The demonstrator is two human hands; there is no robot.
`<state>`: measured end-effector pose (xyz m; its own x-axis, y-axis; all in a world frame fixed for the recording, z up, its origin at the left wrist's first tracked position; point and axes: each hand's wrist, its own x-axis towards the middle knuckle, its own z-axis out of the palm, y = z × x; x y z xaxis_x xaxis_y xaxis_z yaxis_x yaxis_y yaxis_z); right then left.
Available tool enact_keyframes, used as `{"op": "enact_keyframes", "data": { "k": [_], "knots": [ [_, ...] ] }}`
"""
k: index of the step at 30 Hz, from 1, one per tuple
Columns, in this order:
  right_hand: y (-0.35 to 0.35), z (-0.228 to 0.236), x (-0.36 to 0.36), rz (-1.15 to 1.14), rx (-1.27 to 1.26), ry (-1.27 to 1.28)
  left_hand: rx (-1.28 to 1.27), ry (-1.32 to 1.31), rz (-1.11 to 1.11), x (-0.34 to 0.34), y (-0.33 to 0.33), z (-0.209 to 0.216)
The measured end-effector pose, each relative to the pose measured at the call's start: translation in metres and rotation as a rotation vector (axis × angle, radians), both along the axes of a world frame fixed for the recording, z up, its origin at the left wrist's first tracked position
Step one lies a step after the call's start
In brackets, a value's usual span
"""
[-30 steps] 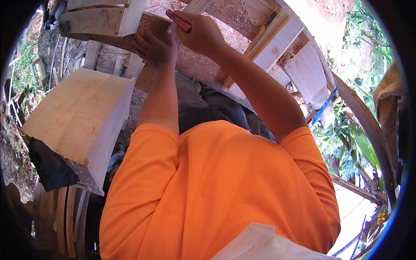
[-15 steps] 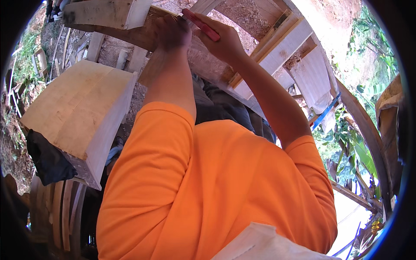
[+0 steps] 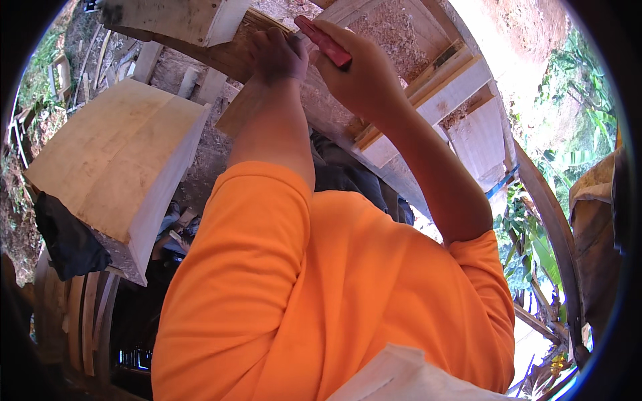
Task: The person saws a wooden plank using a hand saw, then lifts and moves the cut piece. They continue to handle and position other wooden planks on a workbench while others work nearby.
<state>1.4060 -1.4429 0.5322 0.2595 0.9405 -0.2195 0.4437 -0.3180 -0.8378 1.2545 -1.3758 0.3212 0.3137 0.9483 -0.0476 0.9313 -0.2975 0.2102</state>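
My right hand (image 3: 364,73) is closed around a tool with a red handle (image 3: 326,45). Its working end is hidden, so I cannot tell its kind. Just to the left, my left hand (image 3: 277,59) has its fingers curled at the edge of a long wooden board (image 3: 217,59). The two hands are close together but apart, near the top of the view. A pale wooden block (image 3: 234,110) sticks out below my left wrist.
A large pale wooden box (image 3: 117,137) stands at the left, with black cloth (image 3: 67,234) hanging at its near corner. A wooden piece (image 3: 167,19) lies beyond the board. Planks (image 3: 451,90) and wood shavings (image 3: 394,30) cover the bench at right.
My right hand and the red-handled tool have shifted slightly right and down in the view. My left hand stays at the board and now shows more sharply.
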Motion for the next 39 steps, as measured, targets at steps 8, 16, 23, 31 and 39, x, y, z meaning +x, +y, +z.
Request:
{"op": "enact_keyframes", "data": {
  "k": [8,16,23,31,39],
  "knots": [
    [-0.089,0.107,0.012,-0.080,-0.230,0.130,0.020,0.046,0.042,0.007,-0.003,0.010],
    [-0.074,0.121,0.015,0.025,-0.188,0.059,0.102,0.019,0.048,0.005,-0.008,0.008],
    [-0.055,0.112,-0.018,0.045,-0.308,0.190,-0.019,-0.066,0.033,-0.001,0.001,-0.006],
    [-0.073,0.112,-0.003,-0.042,-0.294,0.071,0.107,0.027,0.053,0.004,-0.005,0.002],
    [-0.083,0.073,0.002,-0.069,-0.162,0.094,0.127,0.003,0.032,0.006,-0.006,0.000]
  ]
}}
